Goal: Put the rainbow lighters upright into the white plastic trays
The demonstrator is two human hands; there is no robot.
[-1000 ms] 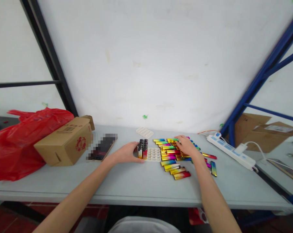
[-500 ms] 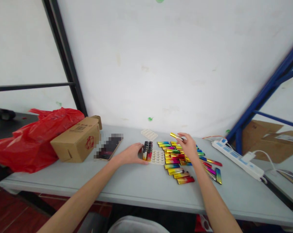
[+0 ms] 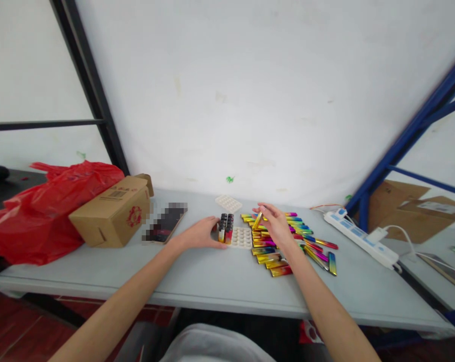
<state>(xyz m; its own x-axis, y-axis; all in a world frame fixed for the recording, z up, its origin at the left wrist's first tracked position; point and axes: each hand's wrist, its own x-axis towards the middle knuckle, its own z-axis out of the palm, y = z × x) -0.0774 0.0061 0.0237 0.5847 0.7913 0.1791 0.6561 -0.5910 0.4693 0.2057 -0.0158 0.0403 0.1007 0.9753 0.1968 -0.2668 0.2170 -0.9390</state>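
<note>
My left hand [image 3: 203,233] rests on the table with thumb and fingers spread around the left side of two rows of upright lighters [image 3: 226,229] with black tops. These stand in the left part of a white tray with round holes [image 3: 241,238]; the holes to their right show bare. My right hand [image 3: 272,221] pinches a gold lighter [image 3: 257,220], tilted, above the left edge of a spread of shiny multicoloured lighters [image 3: 275,257] lying on the table. A second white holed tray [image 3: 228,203] lies flat behind, near the wall.
On the grey table [image 3: 197,281], a phone [image 3: 166,223], a cardboard box [image 3: 110,213] and a red plastic bag [image 3: 50,216] are at the left. A white power strip [image 3: 359,240] with cables lies right, near a blue metal frame [image 3: 401,146] and brown cardboard [image 3: 399,216].
My right hand has moved left and turned the gold lighter from nearly level to steeply tilted. My left hand stays beside the standing lighters. The whole view has shifted slightly.
</note>
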